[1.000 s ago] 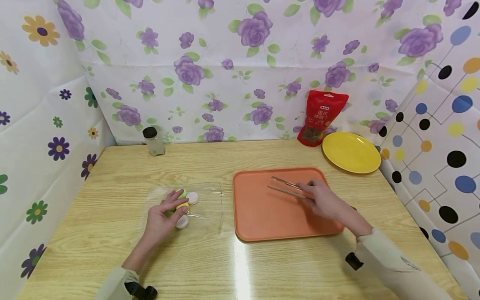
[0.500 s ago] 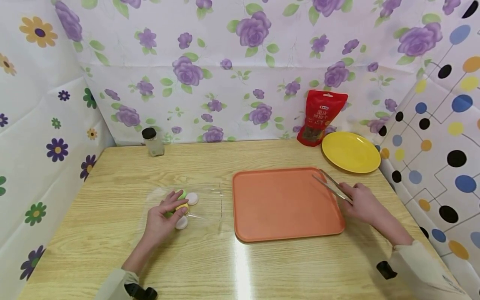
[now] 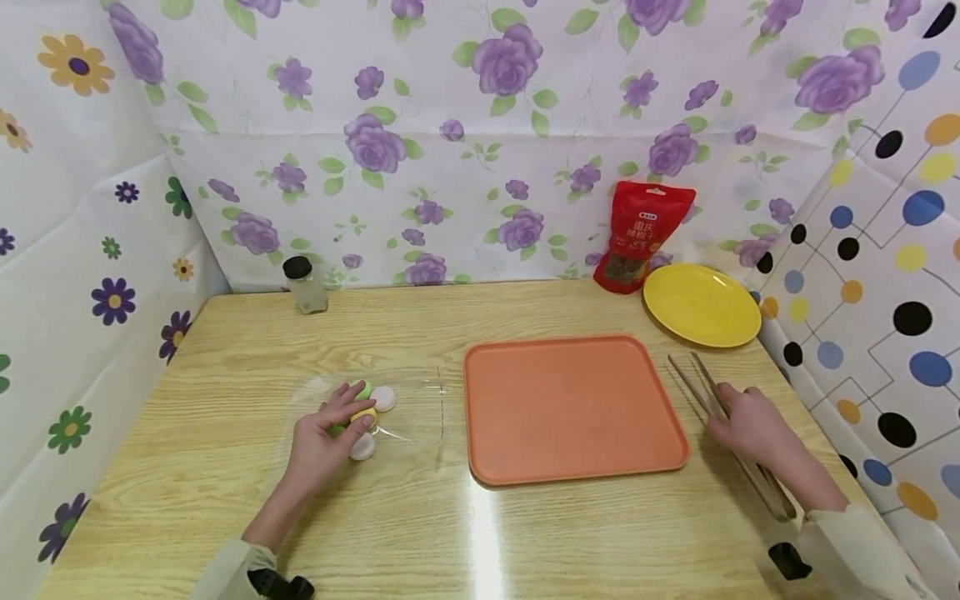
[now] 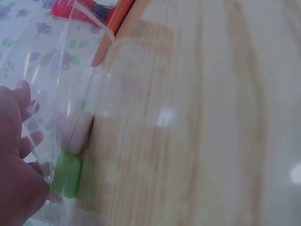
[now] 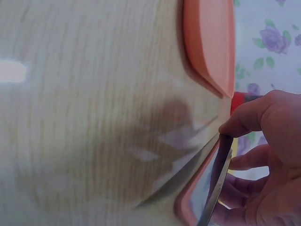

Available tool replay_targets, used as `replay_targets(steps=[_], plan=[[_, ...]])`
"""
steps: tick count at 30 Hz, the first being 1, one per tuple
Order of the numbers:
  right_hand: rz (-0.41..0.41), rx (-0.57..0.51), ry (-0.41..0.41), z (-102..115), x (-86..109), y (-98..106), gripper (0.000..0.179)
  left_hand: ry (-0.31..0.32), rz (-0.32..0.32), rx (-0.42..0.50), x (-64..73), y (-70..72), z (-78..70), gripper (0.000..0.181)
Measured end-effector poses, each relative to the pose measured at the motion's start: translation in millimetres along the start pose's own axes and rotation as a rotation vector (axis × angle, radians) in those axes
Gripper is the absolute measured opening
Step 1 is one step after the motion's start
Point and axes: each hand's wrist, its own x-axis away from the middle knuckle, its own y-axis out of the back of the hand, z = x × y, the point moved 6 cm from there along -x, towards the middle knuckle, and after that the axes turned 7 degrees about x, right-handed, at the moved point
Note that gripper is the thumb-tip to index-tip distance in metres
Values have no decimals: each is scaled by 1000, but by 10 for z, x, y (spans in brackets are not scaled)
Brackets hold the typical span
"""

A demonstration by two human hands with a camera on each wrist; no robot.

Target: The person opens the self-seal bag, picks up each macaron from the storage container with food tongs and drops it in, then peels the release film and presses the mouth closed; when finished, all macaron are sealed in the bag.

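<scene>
Metal tongs [image 3: 760, 490], gripped in my right hand [image 3: 757, 429] beside the tray [image 3: 577, 408], should be stiff, best held mid-arm. My left hand [image 3: 318, 442] is at the clear bag [image 3: 412, 408]; I can't tell if it grips. The macarons [image 3: 384, 398] inside look fragile, best taken by their sides.

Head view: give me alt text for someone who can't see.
A right hand holds metal tongs beside an orange tray; a left hand is at a clear bag of pastel rounds. Behind: jar, red pouch, yellow plate.

There is room over the tray [image 3: 570, 412], hemmed by the bag [image 3: 418, 410] and the tongs [image 3: 688, 386].
</scene>
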Motion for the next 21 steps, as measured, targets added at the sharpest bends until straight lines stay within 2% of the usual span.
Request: replay_targets(steps=[6,14,21], plan=[[-14,8,-27,-34,43,-43,50,29,5,-20,8,6,18,21],[-43,2,-38,-49,115,-85,50,14,-10,-13,20,4,10,20],[-32,-2,-55,-65,142,-129,54,20,-8,-14,16,3,13,20]])
